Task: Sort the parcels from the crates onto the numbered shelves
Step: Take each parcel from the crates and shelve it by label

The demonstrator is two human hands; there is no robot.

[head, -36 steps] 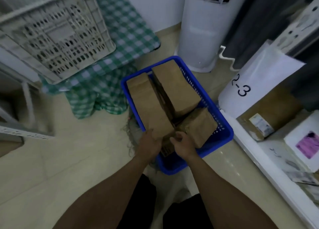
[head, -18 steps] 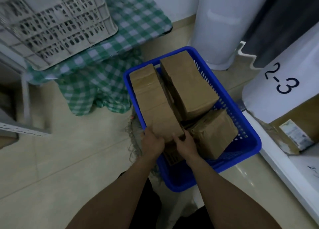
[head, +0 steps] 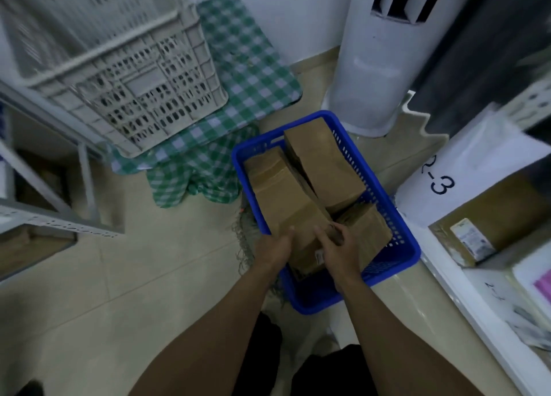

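Observation:
A blue plastic crate on the floor holds several brown cardboard parcels. A long parcel lies along its left side, a second one leans beside it, and a smaller one sits at the right. My left hand grips the near left end of the long parcel. My right hand grips its near right edge, fingers curled over the cardboard. A white label shows on the box's near face between my hands.
A white shelf at the right carries a sheet marked 2-3 and a labelled brown box. A white perforated crate stands on a green checked cloth. A white column unit stands behind. Metal shelving is at left.
My hands stay on the near end of the long parcel; my right hand has shifted further over its right edge. The camera view has swung up and back.

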